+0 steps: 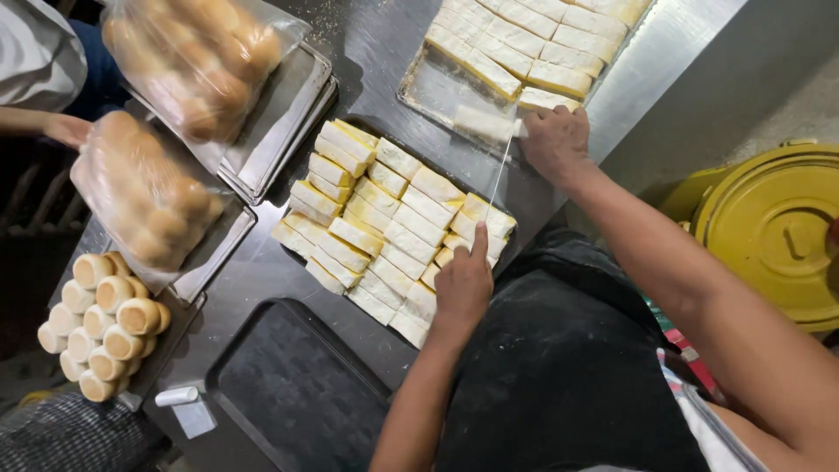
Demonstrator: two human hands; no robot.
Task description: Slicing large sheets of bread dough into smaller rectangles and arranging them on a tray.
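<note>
The right hand (pixel 556 140) grips a pale dough bar (pixel 485 123) at the near edge of the steel tray (pixel 419 87), while the left hand (pixel 463 284) pinches a thin cutting string (pixel 498 179) over the dark tray (pixel 297 262) of stacked pieces (pixel 384 218). The dough looks soft, light and easily dented, best held gently along its long sides.

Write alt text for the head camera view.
Seen from above, a person's right hand holds a cut dough piece by a tray of dough, and the left hand rests on a pile of dough pieces; a thin strip runs between the hands. Bagged buns lie left.
</note>
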